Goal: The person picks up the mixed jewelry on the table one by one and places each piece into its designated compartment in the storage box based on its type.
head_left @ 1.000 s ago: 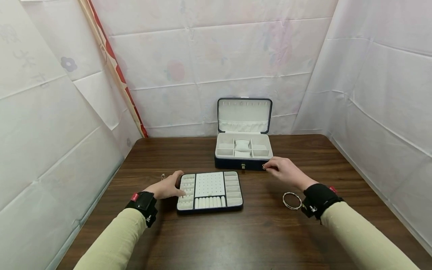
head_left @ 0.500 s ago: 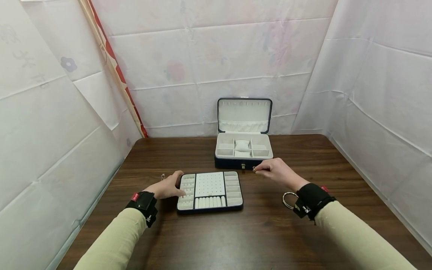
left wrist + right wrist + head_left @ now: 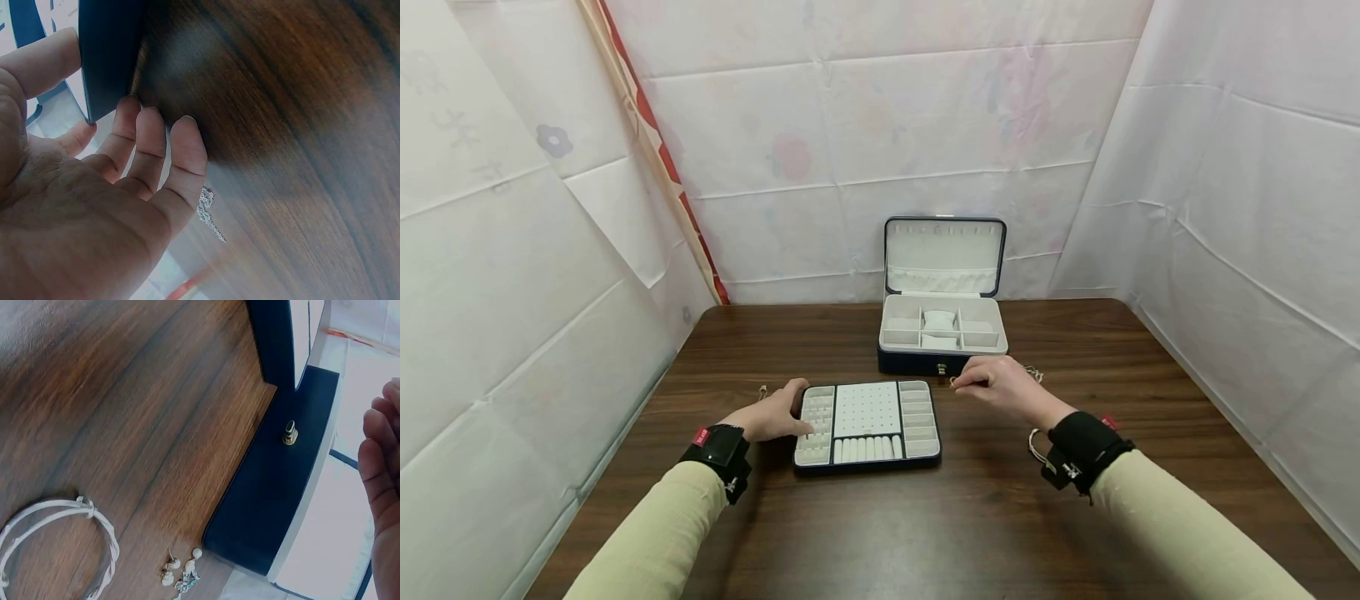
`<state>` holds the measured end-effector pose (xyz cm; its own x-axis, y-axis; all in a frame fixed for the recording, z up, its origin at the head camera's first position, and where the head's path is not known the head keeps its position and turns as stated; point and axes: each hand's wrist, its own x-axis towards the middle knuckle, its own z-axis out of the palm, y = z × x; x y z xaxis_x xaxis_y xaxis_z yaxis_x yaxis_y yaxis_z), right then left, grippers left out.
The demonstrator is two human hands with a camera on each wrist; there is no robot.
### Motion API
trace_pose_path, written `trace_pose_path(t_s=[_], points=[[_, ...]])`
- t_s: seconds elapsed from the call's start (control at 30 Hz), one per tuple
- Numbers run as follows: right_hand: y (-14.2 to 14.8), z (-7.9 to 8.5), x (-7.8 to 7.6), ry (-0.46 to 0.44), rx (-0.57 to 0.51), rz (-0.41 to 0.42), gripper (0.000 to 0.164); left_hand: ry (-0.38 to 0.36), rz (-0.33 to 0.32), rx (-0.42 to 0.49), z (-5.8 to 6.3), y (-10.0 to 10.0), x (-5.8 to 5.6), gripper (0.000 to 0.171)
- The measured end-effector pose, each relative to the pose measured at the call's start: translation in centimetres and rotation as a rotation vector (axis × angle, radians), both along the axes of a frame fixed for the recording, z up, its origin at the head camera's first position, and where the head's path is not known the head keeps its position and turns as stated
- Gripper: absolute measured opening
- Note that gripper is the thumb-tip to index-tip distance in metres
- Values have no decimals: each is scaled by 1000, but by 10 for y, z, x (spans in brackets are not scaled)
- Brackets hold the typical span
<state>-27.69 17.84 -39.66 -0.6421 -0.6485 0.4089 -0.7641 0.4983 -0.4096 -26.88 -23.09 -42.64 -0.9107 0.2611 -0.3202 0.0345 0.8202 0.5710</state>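
Observation:
My left hand [image 3: 767,414] grips the left edge of a flat jewelry tray [image 3: 867,471], thumb on its top and fingers curled against its side. In the left wrist view several fingertips touch the table beside the dark tray wall. My right hand [image 3: 1003,387] is raised between the tray and the open jewelry box [image 3: 910,362], pinching a small gold ring [image 3: 952,382] between thumb and fingertips. In the right wrist view only some curled fingers [image 3: 378,462] show at the right edge; the ring is out of sight there.
A silver bangle [image 3: 112,540] lies on the table below my right wrist. Pearl earrings [image 3: 187,569] lie by the box's right front corner. A thin silver chain [image 3: 205,206] lies beyond my left hand. White sheets [image 3: 850,125] stand behind and at both sides.
My right hand has moved left and slightly toward me with the ring, from the box's front right corner toward the tray. Earrings behind it have come into view. The left hand stays put.

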Motion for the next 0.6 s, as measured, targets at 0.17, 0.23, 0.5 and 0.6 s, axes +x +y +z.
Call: trace_pose_path(t_s=[0.17,0.23,0.5,0.6], points=[[-4,-2,1,8,-23,17,11,-4,5,1,-1,0,0,89],[-5,-4,2,5,-33,10,11,-4,7,1,-1,0,-1,88],[-16,-6,5,3,-36,38,11,-13,9,11,-1,1,-1,87],[-21,-7,6,-4,-28,60,12,-12,7,8,-1,0,-1,87]])
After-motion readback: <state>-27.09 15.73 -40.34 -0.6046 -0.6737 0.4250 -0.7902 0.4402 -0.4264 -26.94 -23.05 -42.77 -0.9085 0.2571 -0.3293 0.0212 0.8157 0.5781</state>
